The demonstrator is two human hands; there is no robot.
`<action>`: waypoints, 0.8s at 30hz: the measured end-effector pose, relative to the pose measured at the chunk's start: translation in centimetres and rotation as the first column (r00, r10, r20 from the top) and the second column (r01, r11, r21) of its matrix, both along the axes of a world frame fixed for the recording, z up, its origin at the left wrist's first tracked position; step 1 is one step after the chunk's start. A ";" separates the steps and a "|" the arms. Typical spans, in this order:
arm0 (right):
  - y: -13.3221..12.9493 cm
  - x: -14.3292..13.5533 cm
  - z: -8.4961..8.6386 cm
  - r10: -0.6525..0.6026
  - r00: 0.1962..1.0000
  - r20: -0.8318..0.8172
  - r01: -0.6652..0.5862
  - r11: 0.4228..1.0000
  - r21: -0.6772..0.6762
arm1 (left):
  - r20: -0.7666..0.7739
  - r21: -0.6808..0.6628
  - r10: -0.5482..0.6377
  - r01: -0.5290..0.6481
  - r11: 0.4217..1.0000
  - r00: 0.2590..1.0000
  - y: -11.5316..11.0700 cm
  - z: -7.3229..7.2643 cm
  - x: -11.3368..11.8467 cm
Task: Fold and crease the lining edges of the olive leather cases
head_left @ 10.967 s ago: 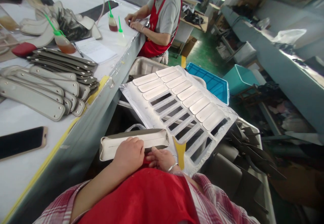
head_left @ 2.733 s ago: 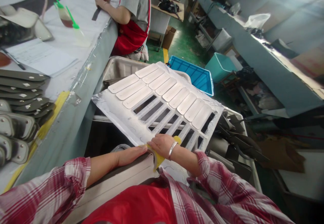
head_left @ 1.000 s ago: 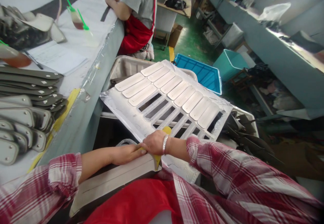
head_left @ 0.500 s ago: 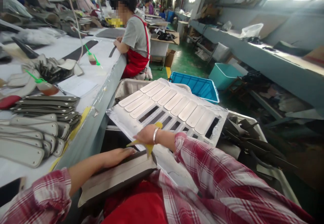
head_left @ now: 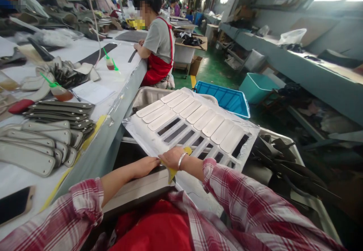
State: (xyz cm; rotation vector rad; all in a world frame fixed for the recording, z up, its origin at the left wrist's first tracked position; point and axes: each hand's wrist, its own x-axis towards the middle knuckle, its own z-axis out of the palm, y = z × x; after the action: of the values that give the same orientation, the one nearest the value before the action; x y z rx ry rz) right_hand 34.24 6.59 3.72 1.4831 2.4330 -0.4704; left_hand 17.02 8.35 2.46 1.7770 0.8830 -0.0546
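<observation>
Across my lap lies a long, pale panel (head_left: 136, 188) with a dark edge and a lengthwise crease or seam. My left hand (head_left: 146, 167) rests along its far edge, fingers stretched toward the right hand; its thumb is hidden. Pinched in my right hand (head_left: 172, 158) is a thin yellow piece (head_left: 172, 174), cloth or soft sheet, hanging down onto the panel's right end. Part of it sticks out behind my wrist. The two hands' fingertips nearly meet. Just beyond them is a white slotted board (head_left: 141, 130), carrying rows of pale rounded strips (head_left: 193, 111).
Stacked grey strips (head_left: 31, 150), dark strips (head_left: 59, 113), a glue bottle (head_left: 61, 93) and a phone (head_left: 17, 205) lie on the left table (head_left: 113, 107). A co-worker (head_left: 159, 42) sits at its far end. Blue crate (head_left: 224, 97) ahead; dark scraps (head_left: 280, 167) fill a bin at right.
My left hand has slid right along the panel's edge, close to the right hand. The right hand, still holding the yellow piece, has shifted slightly right and down. The view has turned a little left.
</observation>
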 end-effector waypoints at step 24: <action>-7.7 8.0 -2.3 -0.552 0.826 -0.115 0.483 0.797 -0.362 | -0.326 0.662 0.101 0.151 0.734 0.940 -9.1 1.3 1.1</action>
State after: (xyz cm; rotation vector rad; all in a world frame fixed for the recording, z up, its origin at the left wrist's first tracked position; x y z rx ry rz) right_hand 42.23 -1.07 1.44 2.0256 1.9138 -1.1337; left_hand 18.09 -0.76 3.75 2.5280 1.2370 -0.0638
